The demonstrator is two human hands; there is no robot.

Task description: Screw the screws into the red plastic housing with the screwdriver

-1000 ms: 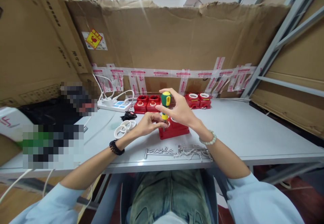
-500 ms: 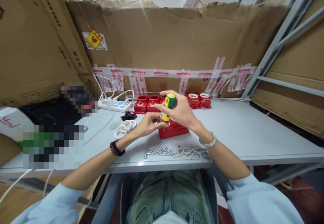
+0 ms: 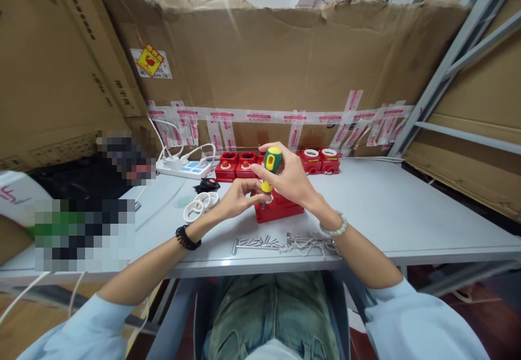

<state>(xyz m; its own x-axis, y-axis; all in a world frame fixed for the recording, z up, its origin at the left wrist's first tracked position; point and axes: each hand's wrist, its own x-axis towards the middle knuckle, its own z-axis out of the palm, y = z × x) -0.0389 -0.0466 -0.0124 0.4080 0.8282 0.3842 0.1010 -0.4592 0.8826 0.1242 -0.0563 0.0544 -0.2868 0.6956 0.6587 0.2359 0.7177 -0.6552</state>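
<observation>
My right hand [image 3: 291, 172] is closed round the green and yellow handle of a screwdriver [image 3: 273, 159], which points down. Thumb and fingertips of my left hand [image 3: 243, 196] are pinched about the screwdriver's lower end, and a short bit of metal shaft shows under the thumb. Below both hands a red box-shaped housing [image 3: 280, 211] sits on the table. The screwdriver's tip is at its left part; whether a screw is under it is hidden. In front of the housing lies a pile of metal screws [image 3: 260, 242].
Red housings with round knobs [image 3: 226, 166] stand behind my left hand. Two red housings with white rings [image 3: 311, 155] stand at back right. White loose rings [image 3: 194, 211], a black packet [image 3: 207, 185] and a power strip [image 3: 185, 169] lie left. Tangled string [image 3: 311, 244] lies near the front edge.
The screwdriver and my right hand have shifted very slightly up and left in view. Both hands keep their hold, and the red housing stays in place.
</observation>
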